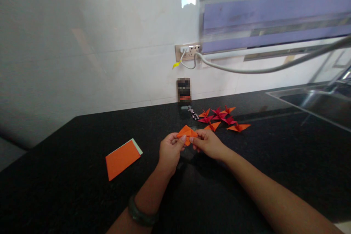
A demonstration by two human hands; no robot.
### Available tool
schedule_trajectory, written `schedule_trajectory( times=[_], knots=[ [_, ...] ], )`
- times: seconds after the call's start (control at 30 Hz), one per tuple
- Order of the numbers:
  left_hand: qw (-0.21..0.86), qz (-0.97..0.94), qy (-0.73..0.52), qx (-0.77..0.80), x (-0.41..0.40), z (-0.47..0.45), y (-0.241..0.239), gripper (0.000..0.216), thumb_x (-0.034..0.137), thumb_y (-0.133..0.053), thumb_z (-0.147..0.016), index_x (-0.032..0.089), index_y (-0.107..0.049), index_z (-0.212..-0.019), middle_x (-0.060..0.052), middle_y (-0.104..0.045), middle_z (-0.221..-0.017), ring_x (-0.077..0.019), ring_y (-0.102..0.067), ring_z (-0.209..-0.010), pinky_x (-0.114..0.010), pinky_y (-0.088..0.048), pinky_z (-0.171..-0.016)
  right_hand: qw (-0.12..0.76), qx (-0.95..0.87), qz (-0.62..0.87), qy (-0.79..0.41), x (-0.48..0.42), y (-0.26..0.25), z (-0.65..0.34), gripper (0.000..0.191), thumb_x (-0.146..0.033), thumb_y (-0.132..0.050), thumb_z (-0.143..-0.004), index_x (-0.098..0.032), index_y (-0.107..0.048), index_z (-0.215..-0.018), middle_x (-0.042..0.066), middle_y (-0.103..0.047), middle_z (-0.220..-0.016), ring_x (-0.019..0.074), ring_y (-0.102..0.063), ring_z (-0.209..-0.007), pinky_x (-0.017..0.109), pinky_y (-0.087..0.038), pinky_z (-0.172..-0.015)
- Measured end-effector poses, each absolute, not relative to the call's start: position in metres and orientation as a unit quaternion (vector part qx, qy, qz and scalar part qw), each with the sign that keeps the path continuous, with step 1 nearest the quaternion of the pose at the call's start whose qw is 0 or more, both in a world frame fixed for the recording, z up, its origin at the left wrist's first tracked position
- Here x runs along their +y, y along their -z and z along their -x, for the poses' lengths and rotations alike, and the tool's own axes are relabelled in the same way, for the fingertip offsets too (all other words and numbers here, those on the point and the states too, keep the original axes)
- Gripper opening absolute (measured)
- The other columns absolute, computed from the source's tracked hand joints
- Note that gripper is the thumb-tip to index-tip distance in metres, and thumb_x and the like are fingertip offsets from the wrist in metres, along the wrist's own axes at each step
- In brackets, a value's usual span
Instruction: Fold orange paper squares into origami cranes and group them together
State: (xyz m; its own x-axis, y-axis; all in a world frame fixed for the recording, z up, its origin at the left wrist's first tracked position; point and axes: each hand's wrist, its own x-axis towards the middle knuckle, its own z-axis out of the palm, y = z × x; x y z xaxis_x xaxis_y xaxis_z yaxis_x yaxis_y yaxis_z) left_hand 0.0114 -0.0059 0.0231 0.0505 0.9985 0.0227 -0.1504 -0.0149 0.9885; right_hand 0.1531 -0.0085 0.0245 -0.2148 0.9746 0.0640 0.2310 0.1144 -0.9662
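Observation:
Between my two hands is a piece of folded orange origami paper [187,131], held just above the dark countertop. My left hand [170,150] pinches its left side, with the thumb on the front face. At its right side, the thumb and fingers of my right hand [210,143] are closed on the same paper. Behind my right hand lie several folded paper cranes, some orange [239,127] and some red [219,114]. A stack of orange paper sheets [122,161], with a pale green sheet showing under it, rests to the left.
A phone-like dark object [184,91], blurred out, leans against the wall with a beaded strap [193,113] beside it. A wall socket [188,51] has a plugged-in white cable. A metal sink [315,104] is set in the black countertop [74,146] at right.

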Motion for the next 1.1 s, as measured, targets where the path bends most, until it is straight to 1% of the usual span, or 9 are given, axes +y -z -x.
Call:
schedule_trajectory(
  times=[0.13,0.23,0.33,0.47,0.57,0.77,0.87,0.97,1.1],
  knots=[
    [0.543,-0.479,-0.531,0.44,-0.0051,-0.0099,-0.0236,0.017,0.024,-0.067,-0.061,0.013,-0.057,-0.068,0.0,-0.061,-0.057,-0.0079,-0.053,-0.049,-0.018,-0.04,-0.048,0.391,-0.631,0.465,-0.482,-0.0103,-0.0261,-0.1527,0.02,-0.031,-0.054,-0.073,-0.014,-0.051,-0.062,-0.003,-0.049,-0.051,0.0062,-0.042,-0.044,0.019,-0.032,-0.043],
    [0.538,-0.486,-0.527,0.444,-0.005,-0.009,-0.0239,0.016,0.024,-0.067,-0.06,0.013,-0.057,-0.066,0.001,-0.06,-0.053,-0.0078,-0.051,-0.047,-0.018,-0.038,-0.047,0.427,-0.627,0.447,-0.474,-0.0115,-0.0286,-0.1542,0.02,-0.033,-0.058,-0.071,-0.014,-0.053,-0.068,-0.004,-0.049,-0.056,0.0062,-0.041,-0.047,0.018,-0.031,-0.044],
    [0.54,-0.496,-0.514,0.444,-0.0061,-0.01,-0.0237,0.016,0.024,-0.067,-0.059,0.012,-0.058,-0.064,0.001,-0.059,-0.052,-0.0078,-0.051,-0.046,-0.018,-0.037,-0.046,0.465,-0.615,0.439,-0.462,-0.01,-0.0284,-0.1563,0.023,-0.037,-0.057,-0.072,-0.015,-0.055,-0.077,-0.002,-0.054,-0.065,0.0079,-0.046,-0.054,0.02,-0.036,-0.049],
    [0.556,-0.505,-0.494,0.438,-0.0082,-0.0124,-0.0231,0.016,0.025,-0.068,-0.058,0.012,-0.058,-0.063,0.001,-0.058,-0.051,-0.0074,-0.05,-0.046,-0.018,-0.037,-0.046,0.5,-0.606,0.45,-0.424,-0.0067,-0.025,-0.1572,0.021,-0.036,-0.057,-0.071,-0.015,-0.056,-0.071,-0.002,-0.053,-0.063,0.0089,-0.046,-0.055,0.022,-0.037,-0.052],
    [0.571,-0.483,-0.501,0.436,-0.0084,-0.0123,-0.0233,0.019,0.027,-0.068,-0.059,0.012,-0.059,-0.065,0.002,-0.057,-0.052,-0.0067,-0.048,-0.044,-0.018,-0.037,-0.045,0.511,-0.594,0.452,-0.427,-0.0074,-0.0266,-0.1558,0.02,-0.035,-0.058,-0.07,-0.015,-0.056,-0.069,-0.003,-0.051,-0.059,0.0082,-0.044,-0.052,0.022,-0.035,-0.051],
    [0.609,-0.44,-0.514,0.414,-0.006,-0.01,-0.0228,0.025,0.033,-0.067,-0.061,0.013,-0.059,-0.072,-0.002,-0.063,-0.064,-0.0111,-0.057,-0.055,-0.022,-0.043,-0.053,0.483,-0.6,0.452,-0.451,-0.0107,-0.0295,-0.1533,0.018,-0.032,-0.058,-0.069,-0.016,-0.051,-0.065,-0.004,-0.046,-0.054,0.0068,-0.04,-0.048,0.02,-0.032,-0.046],
    [0.605,-0.446,-0.52,0.407,-0.0053,-0.0097,-0.0216,0.024,0.034,-0.065,-0.064,0.013,-0.059,-0.076,-0.003,-0.064,-0.068,-0.0118,-0.058,-0.057,-0.022,-0.044,-0.053,0.49,-0.625,0.456,-0.402,-0.0108,-0.0257,-0.1525,0.014,-0.028,-0.058,-0.069,-0.017,-0.051,-0.073,-0.004,-0.046,-0.058,0.0073,-0.042,-0.051,0.02,-0.033,-0.047],
    [0.602,-0.452,-0.521,0.402,-0.005,-0.0097,-0.0202,0.024,0.034,-0.064,-0.066,0.013,-0.06,-0.077,-0.004,-0.064,-0.068,-0.0115,-0.058,-0.056,-0.022,-0.043,-0.051,0.511,-0.645,0.461,-0.333,-0.0114,-0.0238,-0.1517,0.017,-0.023,-0.059,-0.069,-0.019,-0.048,-0.081,-0.004,-0.047,-0.062,0.0078,-0.043,-0.053,0.02,-0.035,-0.048],
    [0.596,-0.459,-0.523,0.402,-0.0043,-0.0098,-0.018,0.023,0.034,-0.062,-0.067,0.013,-0.059,-0.077,-0.003,-0.064,-0.066,-0.0106,-0.057,-0.053,-0.021,-0.043,-0.05,0.496,-0.672,0.47,-0.284,-0.0118,-0.0252,-0.151,0.012,-0.022,-0.059,-0.069,-0.018,-0.051,-0.077,-0.003,-0.048,-0.063,0.0083,-0.044,-0.054,0.021,-0.036,-0.05]
  ],
)
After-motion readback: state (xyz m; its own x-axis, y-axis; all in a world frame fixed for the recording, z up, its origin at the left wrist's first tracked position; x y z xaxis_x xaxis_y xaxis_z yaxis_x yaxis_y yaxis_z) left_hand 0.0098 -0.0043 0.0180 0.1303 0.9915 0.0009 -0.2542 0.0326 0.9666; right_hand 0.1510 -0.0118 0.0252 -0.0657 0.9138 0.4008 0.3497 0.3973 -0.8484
